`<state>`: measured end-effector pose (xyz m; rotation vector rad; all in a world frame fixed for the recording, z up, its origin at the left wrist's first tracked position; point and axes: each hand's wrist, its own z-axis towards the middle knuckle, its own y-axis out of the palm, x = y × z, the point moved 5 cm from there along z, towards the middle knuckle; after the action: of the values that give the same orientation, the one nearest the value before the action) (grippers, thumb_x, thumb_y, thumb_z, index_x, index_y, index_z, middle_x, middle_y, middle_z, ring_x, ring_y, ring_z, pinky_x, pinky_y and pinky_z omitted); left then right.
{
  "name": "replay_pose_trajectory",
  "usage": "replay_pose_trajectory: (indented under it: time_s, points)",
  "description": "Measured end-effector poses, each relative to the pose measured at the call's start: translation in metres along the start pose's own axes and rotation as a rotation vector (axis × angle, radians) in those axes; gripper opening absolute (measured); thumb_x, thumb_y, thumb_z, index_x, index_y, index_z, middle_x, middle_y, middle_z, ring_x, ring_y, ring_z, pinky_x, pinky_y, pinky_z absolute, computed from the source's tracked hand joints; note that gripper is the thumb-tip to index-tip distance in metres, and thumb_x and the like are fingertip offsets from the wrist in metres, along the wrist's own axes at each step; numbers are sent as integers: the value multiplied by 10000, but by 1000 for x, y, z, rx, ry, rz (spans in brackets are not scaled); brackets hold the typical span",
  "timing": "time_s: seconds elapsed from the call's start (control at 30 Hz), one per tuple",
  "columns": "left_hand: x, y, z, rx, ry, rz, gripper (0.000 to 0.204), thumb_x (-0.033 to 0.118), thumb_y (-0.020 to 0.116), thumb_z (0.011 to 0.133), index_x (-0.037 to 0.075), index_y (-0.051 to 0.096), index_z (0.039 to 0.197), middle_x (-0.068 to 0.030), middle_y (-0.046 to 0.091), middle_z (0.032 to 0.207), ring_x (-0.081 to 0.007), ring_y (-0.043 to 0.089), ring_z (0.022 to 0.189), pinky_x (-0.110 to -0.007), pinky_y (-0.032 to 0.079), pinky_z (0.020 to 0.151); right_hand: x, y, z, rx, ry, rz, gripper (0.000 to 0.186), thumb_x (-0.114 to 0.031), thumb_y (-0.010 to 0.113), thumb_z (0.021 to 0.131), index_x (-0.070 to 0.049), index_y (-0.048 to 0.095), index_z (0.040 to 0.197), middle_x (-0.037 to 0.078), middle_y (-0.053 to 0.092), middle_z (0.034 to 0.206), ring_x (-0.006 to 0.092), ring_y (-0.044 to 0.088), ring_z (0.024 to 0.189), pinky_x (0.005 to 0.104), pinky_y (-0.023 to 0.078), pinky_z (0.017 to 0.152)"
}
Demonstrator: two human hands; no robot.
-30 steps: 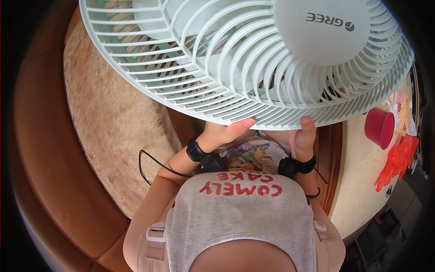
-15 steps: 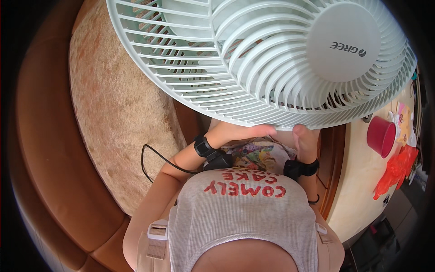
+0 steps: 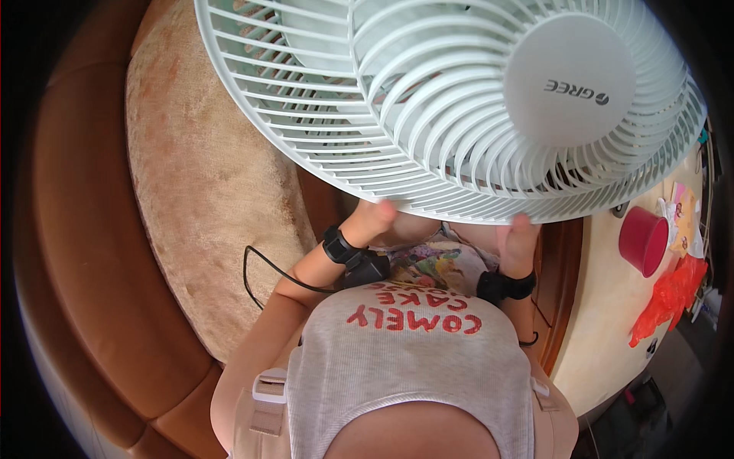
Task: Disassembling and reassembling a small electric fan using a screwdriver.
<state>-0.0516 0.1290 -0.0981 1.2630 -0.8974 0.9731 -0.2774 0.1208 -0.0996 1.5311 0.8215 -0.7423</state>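
A large pale green-white electric fan (image 3: 569, 80) fills the upper part of the view, its round grille tilted toward me; its blades show dimly behind the slats. My left hand (image 3: 373, 219) grips the grille's near rim, thumb tip at the edge and fingers hidden beneath. Farther right along that rim, my right hand (image 3: 518, 243) holds on in a similar way, thumb up and the other fingers mostly out of sight. Both wrists wear black straps with small devices, and a black cable runs from the left one.
A brown leather sofa (image 3: 84, 229) with a beige plush cushion (image 3: 206, 176) lies on the left. On the right, a pale tabletop (image 3: 604, 306) carries a dark pink tub (image 3: 642, 241), a red plastic bag (image 3: 669, 298) and some packets (image 3: 683, 222).
My left hand has slid leftward along the rim, away from the right hand. The fan has turned slightly, its round hub moving a little left and nearer. The right hand stays nearly in place.
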Motion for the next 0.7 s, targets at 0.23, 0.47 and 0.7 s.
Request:
replay_pose_trajectory:
  time_s: [0.23, 0.47, 0.7]
  points:
    - [33, -15, 20, 457, 40, -83, 882, 736, 300, 840, 76, 248, 1423, -101, 326, 1423, -257, 376, 1265, -401, 302, 1063, -15, -5, 14, 32, -145, 1, 867, -598, 619, 771, -102, 302, 1408, 38, 412, 1388, 229, 436, 1241, 412, 357, 1028]
    - [46, -10, 26, 362, 101, -14, 803, 660, 308, 887, 62, 261, 1422, -107, 344, 1422, -258, 361, 1283, -408, 280, 1076, -7, -17, 7, -17, -114, 102, 688, -353, 644, 818, -70, 348, 1371, 65, 454, 1339, 239, 479, 1188, 414, 374, 1019]
    - [76, -23, 59, 379, 243, -172, 708, 572, 297, 938, 43, 269, 1408, -130, 374, 1395, -272, 433, 1233, -407, 347, 1035, -3, -18, 13, 54, -144, -79, 790, -508, 595, 832, -78, 279, 1415, 55, 373, 1421, 239, 375, 1290, 422, 268, 1090]
